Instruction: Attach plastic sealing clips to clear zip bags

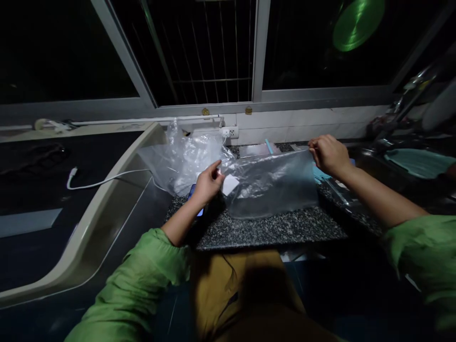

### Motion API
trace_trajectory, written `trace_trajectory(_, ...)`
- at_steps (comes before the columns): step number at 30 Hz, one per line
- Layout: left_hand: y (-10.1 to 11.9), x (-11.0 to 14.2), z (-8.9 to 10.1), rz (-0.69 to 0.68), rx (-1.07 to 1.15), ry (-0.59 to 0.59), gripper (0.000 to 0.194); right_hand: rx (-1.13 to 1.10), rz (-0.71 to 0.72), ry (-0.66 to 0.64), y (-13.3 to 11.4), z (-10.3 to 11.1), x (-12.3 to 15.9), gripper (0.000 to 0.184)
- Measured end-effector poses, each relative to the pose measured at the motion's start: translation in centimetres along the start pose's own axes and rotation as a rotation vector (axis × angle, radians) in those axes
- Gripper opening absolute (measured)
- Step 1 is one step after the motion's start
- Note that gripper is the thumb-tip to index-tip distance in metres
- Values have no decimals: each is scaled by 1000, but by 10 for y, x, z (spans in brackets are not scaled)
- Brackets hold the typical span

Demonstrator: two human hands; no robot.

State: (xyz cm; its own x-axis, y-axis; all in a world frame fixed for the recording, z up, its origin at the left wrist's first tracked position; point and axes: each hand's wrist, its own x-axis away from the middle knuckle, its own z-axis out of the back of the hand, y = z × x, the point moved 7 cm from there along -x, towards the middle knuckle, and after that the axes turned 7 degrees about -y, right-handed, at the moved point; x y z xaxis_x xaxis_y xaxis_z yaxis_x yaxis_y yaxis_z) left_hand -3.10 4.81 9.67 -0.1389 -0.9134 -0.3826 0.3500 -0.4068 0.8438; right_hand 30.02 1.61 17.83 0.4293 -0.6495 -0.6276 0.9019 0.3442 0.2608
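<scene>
A clear plastic bag is spread between my two hands over the speckled stone counter. My right hand is closed, pinching the bag's upper right corner. At the opposite end, my left hand has its thumb and fingertips together at the bag's upper left edge. A small white piece of paper shows beside the left fingertips; whether it lies inside the bag or on it I cannot tell. Behind the left hand a heap of crumpled clear plastic rests on the counter. My left wrist partly hides a phone.
A white charging cable runs across the beige-rimmed appliance at left. A wall socket sits below the window. Light blue cloth-like material lies by my right hand. To the right are a dark sink area and a teal basin.
</scene>
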Motion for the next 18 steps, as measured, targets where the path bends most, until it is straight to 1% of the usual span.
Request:
trace_trajectory(2, 21, -3, 17, -170, -112, 89, 42, 7, 25, 107, -3, 9, -2, 13)
trace_trajectory(3, 32, 0, 24, -262, -163, 125, 39, 21, 41, 164, -5, 14, 0, 13)
trace_trajectory(5, 51, 15, 34, -432, -264, 198, 36, 52, 88, 271, -12, 23, 11, 10)
trace_trajectory(6, 56, 24, 36, -506, -313, 225, 38, 64, 111, 299, -16, 25, 19, 8)
trace_trajectory(7, 59, 35, 35, -566, -370, 218, 40, 70, 144, 334, -22, 26, 29, 7)
trace_trajectory(9, 58, 57, 28, -652, -467, 183, 44, 70, 198, 335, -33, 22, 51, 3)
trace_trajectory(11, 48, 79, 18, -665, -521, 135, 47, 56, 251, 274, -46, 10, 74, 3)
trace_trajectory(13, 34, 100, 4, -643, -531, 83, 49, 35, 297, 207, -57, -5, 97, 5)
trace_trajectory(15, 21, 120, -9, -602, -492, 26, 50, 2, 341, 93, -67, -23, 116, 12)
trace_trajectory(16, 14, 128, -15, -569, -456, -3, 48, -13, 364, 16, -71, -33, 124, 16)
trace_trajectory(18, 2, 141, -26, -505, -403, -77, 40, -57, 365, -116, -75, -49, 134, 21)
